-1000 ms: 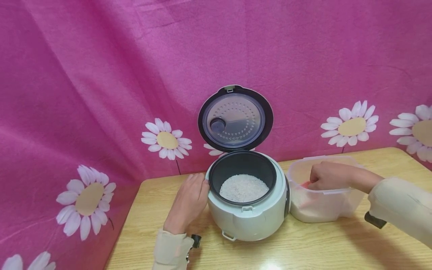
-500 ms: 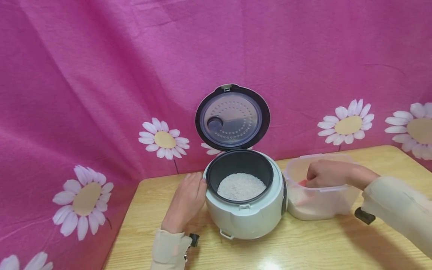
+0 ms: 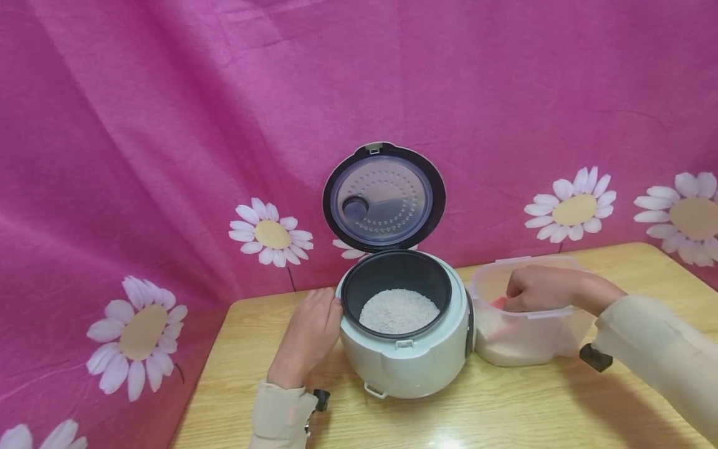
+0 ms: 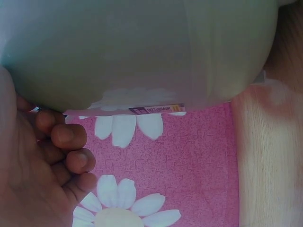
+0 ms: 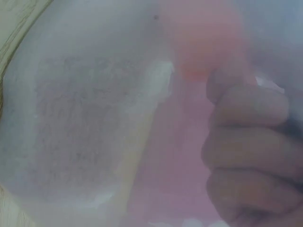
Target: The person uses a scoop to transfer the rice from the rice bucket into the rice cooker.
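A pale mint rice cooker [image 3: 404, 374] stands with its lid [image 3: 387, 199] raised. White rice [image 3: 399, 310] covers the bottom of its dark inner pot [image 3: 395, 268]. My left hand [image 3: 308, 333] holds the cooker's left side near the rim; in the left wrist view its fingers [image 4: 71, 137] are curled beside the cooker wall. Inside a translucent plastic container [image 3: 521, 340] with rice, my right hand [image 3: 541, 288] grips a red scoop [image 3: 498, 303]. Through the cloudy wall, the right wrist view shows the curled fingers [image 5: 255, 151] and the blurred scoop; much of the scoop is hidden.
The container stands close to the cooker's right side on a wooden table [image 3: 482, 418]. Behind them hangs a magenta cloth [image 3: 477, 93] with printed daisies. The raised lid is close to the cloth. A carrying-handle end [image 3: 374, 391] juts from the cooker's lower front.
The whole head view has shifted slightly to the left. My right hand stays down in the container with the scoop, and the left hand keeps its place on the cooker.
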Demonstrator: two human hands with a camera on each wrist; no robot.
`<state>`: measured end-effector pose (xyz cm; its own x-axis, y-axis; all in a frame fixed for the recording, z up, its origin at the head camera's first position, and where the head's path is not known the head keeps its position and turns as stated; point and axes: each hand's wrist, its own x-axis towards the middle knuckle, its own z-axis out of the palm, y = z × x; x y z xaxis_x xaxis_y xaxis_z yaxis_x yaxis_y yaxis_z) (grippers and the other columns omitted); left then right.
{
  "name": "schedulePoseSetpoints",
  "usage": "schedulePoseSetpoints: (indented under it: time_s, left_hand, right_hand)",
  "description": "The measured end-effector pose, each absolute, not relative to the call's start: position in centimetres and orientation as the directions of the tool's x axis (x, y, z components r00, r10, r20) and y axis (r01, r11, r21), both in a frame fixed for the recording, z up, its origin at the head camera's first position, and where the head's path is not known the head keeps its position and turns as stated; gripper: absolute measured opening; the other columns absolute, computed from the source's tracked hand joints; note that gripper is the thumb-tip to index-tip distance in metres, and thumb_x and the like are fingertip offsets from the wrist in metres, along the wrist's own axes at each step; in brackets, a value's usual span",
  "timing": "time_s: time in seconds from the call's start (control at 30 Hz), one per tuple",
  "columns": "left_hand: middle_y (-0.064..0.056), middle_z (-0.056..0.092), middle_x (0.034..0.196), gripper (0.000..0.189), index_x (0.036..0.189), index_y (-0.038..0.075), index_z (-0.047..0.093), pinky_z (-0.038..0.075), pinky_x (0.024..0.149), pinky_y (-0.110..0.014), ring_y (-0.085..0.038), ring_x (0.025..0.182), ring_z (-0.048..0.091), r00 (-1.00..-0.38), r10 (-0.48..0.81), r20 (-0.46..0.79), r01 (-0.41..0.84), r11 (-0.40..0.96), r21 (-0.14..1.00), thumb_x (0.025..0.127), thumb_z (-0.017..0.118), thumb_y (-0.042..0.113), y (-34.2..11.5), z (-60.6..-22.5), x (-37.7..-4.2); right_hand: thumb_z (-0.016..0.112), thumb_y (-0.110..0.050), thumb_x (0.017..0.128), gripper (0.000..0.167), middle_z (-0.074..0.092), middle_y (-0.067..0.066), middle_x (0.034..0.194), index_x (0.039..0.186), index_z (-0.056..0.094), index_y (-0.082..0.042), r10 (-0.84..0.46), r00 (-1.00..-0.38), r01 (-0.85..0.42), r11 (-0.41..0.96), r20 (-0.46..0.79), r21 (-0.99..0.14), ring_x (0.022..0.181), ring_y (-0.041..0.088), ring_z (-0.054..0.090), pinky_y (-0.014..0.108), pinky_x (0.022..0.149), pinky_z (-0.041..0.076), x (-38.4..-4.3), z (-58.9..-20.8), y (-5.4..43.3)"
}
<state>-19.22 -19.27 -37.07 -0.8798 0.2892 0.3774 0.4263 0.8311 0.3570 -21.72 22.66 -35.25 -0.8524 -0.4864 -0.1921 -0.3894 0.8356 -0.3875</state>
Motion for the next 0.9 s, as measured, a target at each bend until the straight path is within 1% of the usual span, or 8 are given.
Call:
schedulePoseSetpoints:
  time_s: [0.2, 0.37, 0.67, 0.8, 0.9]
  left_hand:
    - [-0.002, 0.063, 0.094, 0.018, 0.106, 0.011, 0.062, 0.053, 0.088, -0.036, -0.017, 0.093, 0.052, -0.876, 0.292, 0.384, 0.430, 0.833, 0.347, 0.105, 0.048, 0.023, -19.28, -37.04, -19.20]
    - [-0.001, 0.060, 0.089, 0.016, 0.103, 0.012, 0.060, 0.052, 0.085, -0.034, -0.016, 0.090, 0.051, -0.873, 0.299, 0.386, 0.436, 0.832, 0.342, 0.105, 0.048, 0.022, -19.26, -37.09, -19.21]
    - [0.000, 0.060, 0.091, 0.017, 0.105, 0.012, 0.061, 0.051, 0.085, -0.034, -0.016, 0.091, 0.051, -0.875, 0.295, 0.384, 0.431, 0.835, 0.341, 0.105, 0.048, 0.022, -19.34, -37.05, -19.14]
    - [-0.001, 0.062, 0.094, 0.017, 0.108, 0.012, 0.062, 0.052, 0.086, -0.034, -0.015, 0.092, 0.051, -0.873, 0.296, 0.387, 0.435, 0.832, 0.344, 0.105, 0.048, 0.022, -19.31, -37.08, -19.19]
    - [0.000, 0.061, 0.093, 0.017, 0.108, 0.012, 0.062, 0.052, 0.085, -0.034, -0.015, 0.091, 0.051, -0.872, 0.297, 0.389, 0.436, 0.831, 0.345, 0.105, 0.049, 0.022, -19.29, -37.13, -19.22]
  right_hand:
    - [0.067, -0.030, 0.090, 0.040, 0.034, -0.016, 0.055, 0.057, 0.046, -0.026, -0.486, -0.855, -0.397, 0.839, -0.182, -0.373, 0.052, 0.000, 0.032, 0.019, 0.050, 0.021, -21.69, -35.25, 22.59]
    - [0.068, -0.029, 0.089, 0.036, 0.034, -0.016, 0.056, 0.059, 0.048, -0.026, -0.471, -0.861, -0.376, 0.844, -0.193, -0.383, 0.053, 0.001, 0.033, 0.019, 0.050, 0.022, -21.62, -35.23, 22.59]
    - [0.069, -0.028, 0.089, 0.033, 0.035, -0.014, 0.056, 0.061, 0.052, -0.025, -0.452, -0.869, -0.351, 0.851, -0.204, -0.391, 0.053, 0.002, 0.034, 0.019, 0.051, 0.024, -21.50, -35.05, 22.47]
    - [0.069, -0.029, 0.088, 0.034, 0.036, -0.015, 0.056, 0.060, 0.051, -0.025, -0.453, -0.870, -0.355, 0.850, -0.196, -0.388, 0.053, 0.001, 0.035, 0.019, 0.051, 0.024, -21.50, -35.16, 22.54]
    - [0.068, -0.028, 0.088, 0.035, 0.036, -0.015, 0.056, 0.059, 0.048, -0.026, -0.463, -0.866, -0.367, 0.845, -0.188, -0.389, 0.053, 0.001, 0.034, 0.019, 0.050, 0.023, -21.50, -35.25, 22.63]
